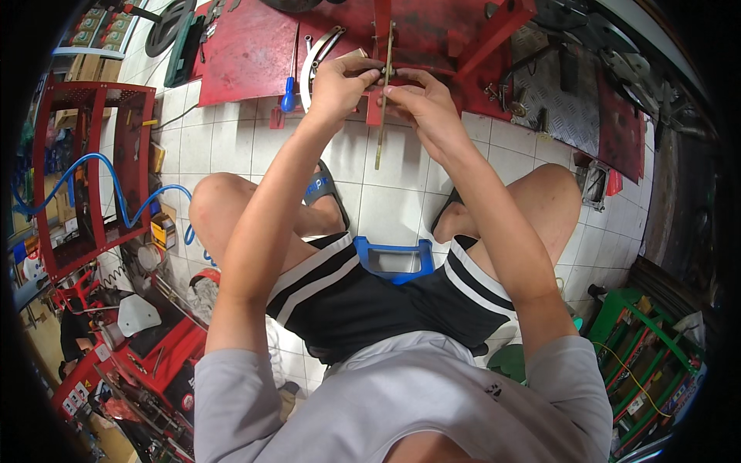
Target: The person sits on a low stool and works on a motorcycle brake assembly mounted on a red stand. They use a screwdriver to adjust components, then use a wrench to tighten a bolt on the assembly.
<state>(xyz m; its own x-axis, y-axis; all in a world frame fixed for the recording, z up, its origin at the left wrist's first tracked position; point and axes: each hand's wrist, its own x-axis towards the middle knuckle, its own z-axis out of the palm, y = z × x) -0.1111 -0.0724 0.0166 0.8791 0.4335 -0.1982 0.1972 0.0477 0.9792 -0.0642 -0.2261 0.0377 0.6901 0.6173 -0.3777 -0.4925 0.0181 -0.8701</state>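
Note:
A thin brass-coloured metal piece (380,147), seen edge-on, stands upright between my hands at the front edge of the red bench. From its left side my left hand (340,86) closes in a pinch near a small metal fastener; what lies between its fingertips is too small to make out. On the other side my right hand (426,104) grips the brass-coloured piece, thumb against its edge and fingers curled behind. Left of my left hand lie a curved silver metal part (311,65) and a screwdriver (289,94) with a blue handle.
The red bench (247,58) spans the far side, with a red upright post (494,38) and loose bolts (498,96) to the right. A red rack (94,166) and blue air hose (116,181) stand left. Below right is a green rack (644,363); a blue stool (395,266) sits between my legs.

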